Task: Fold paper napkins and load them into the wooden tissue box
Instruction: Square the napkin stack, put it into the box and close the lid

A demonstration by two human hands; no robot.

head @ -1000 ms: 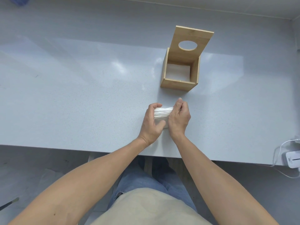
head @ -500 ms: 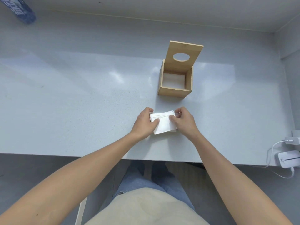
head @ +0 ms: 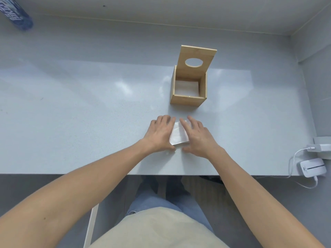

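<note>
I judge the job partly done: the wooden tissue box (head: 189,86) stands on the desk (head: 89,113) with its lid (head: 196,62) tipped up, and I can see white paper lying flat at the bottom, so some napkins look loaded already. The stack of napkins (head: 178,134) I am working is not in yet; it lies flat on the desk just in front of the box, between my hands. My left hand (head: 160,134) and right hand (head: 198,136) lie palm-down on either side of it with the grip spread, fingers flat and pressing its edges, pinching nothing. The stack looks thin, white, squarish and slightly skewed, its near corner peeking out. What remains, I think, is lifting it and dropping it into the box.
</note>
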